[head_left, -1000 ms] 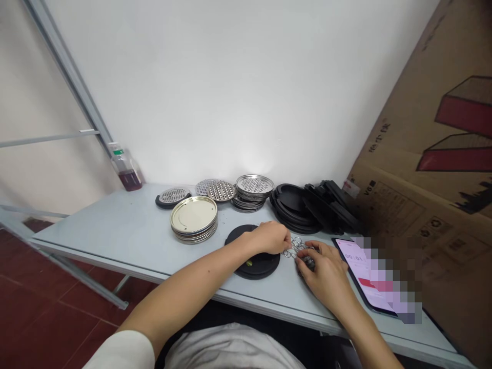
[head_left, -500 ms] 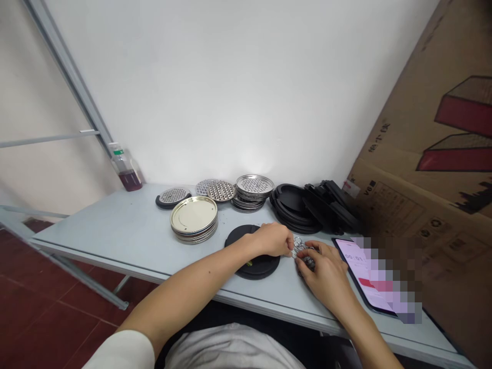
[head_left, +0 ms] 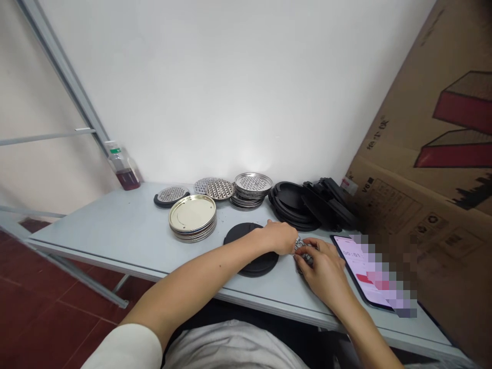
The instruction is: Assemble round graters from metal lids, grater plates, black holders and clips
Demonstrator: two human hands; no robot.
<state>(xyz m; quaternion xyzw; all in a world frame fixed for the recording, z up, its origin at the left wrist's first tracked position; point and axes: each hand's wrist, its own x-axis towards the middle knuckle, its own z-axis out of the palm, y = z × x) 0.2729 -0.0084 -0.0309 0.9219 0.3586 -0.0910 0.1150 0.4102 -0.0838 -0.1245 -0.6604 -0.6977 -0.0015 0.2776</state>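
Just then, the left hand (head_left: 277,238) and right hand (head_left: 323,271) were pressed together, pinching a cluster of small metal rings (head_left: 302,251) between their grips. Right of the right grip lay a phone (head_left: 355,256), its timer reading 00:01.

Metal lids (head_left: 192,218) left of a rubber disc (head_left: 240,234), phone (head_left: 346,261) farther right
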